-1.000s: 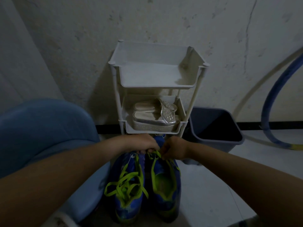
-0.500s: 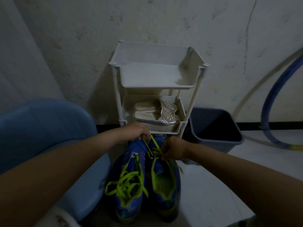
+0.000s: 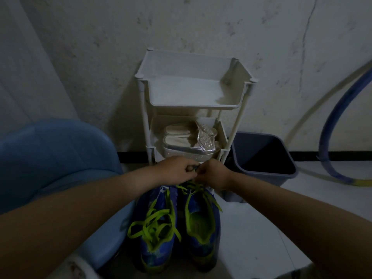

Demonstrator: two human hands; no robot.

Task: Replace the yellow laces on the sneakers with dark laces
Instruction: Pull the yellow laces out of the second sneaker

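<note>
Nearest me, two blue sneakers stand side by side on the floor, left sneaker (image 3: 157, 248) and right sneaker (image 3: 203, 252) touching along their inner flanks. Each long axis runs straight away from me, heels, as I judge, at the near end. Loose yellow laces (image 3: 155, 224) lie heaped over the left sneaker's opening. The right sneaker's opening is bare, with its yellow lace (image 3: 194, 187) gathered at the far end. Directly above that far end my left hand (image 3: 177, 168) and right hand (image 3: 214, 174) meet knuckle to knuckle, fingers curled, pinching a short lace end (image 3: 194, 168) between them; its colour is too dim to tell. Both hands are equally near, so the next pull runs away from me along the shoe. Beyond stand a white rack (image 3: 193, 106) holding silver sandals (image 3: 189, 141), and a dark bin (image 3: 267, 174) to its right
</note>
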